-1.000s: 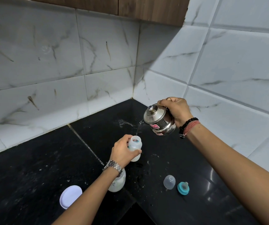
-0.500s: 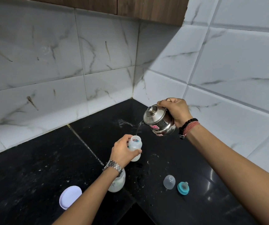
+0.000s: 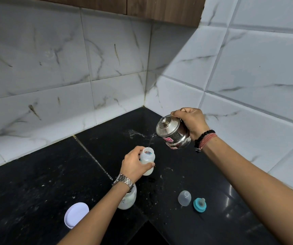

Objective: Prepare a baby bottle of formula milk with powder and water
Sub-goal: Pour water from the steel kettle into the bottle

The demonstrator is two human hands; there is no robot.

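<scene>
One thin stream falls from the tilted kettle [image 3: 173, 132], gripped in the right hand [image 3: 191, 121], to the upright bottle [image 3: 147, 160] on the counter [image 3: 36, 183], lower-left, wrapped by the left hand [image 3: 133, 164].

head: single wide-angle view, worn high, looking forward and down into the counter corner [image 3: 143, 107] | wall tiles bowed at the edges | forearms enter from 5 and 7 o'clock | hands near, mid-frame | no second view.
</scene>
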